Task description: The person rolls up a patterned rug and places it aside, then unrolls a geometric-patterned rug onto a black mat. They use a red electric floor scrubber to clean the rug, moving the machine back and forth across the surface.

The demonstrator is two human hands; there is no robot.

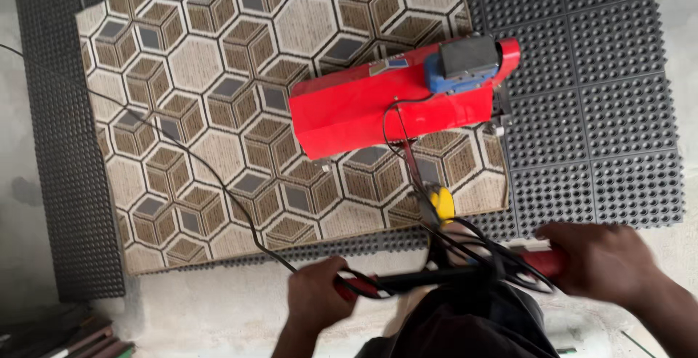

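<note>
A red floor-cleaning machine (378, 107) with a blue and grey motor block (465, 63) stands on a beige rug with a hexagon cube pattern (218, 111). Its black handlebar (429, 278) reaches back toward me, with red grips at both ends. My left hand (320, 292) is closed around the left grip. My right hand (603, 260) is wrapped around the right grip. A yellow part (441, 204) sits on the machine's stem, and loops of black cable (480, 252) hang around the handlebar.
Dark studded rubber mats (603, 96) lie under and around the rug. A thin black cord (182, 147) trails across the rug to the left. Bare concrete floor (218, 307) lies near me, and some flat objects (65, 332) sit at bottom left.
</note>
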